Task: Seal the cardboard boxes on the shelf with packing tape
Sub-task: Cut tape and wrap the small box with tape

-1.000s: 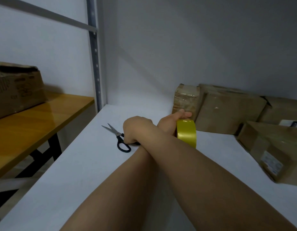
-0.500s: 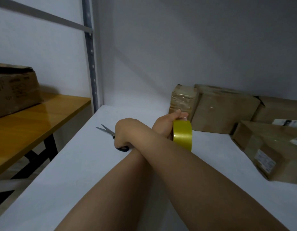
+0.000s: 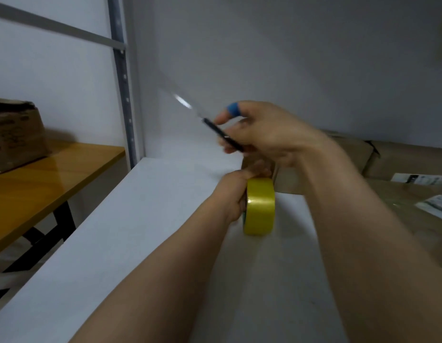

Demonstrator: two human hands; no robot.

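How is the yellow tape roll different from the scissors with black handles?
The round yellow tape roll is fat and bright; the black-handled metal scissors are thin, long and dark. The roll is low by the white shelf in the left hand; the scissors are raised in the right hand. The roll looks clear; the scissors look blurred. Both are held, one in each hand.

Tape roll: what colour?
Yellow, glossy: the tape roll gripped by the left hand. Head view, the only one.
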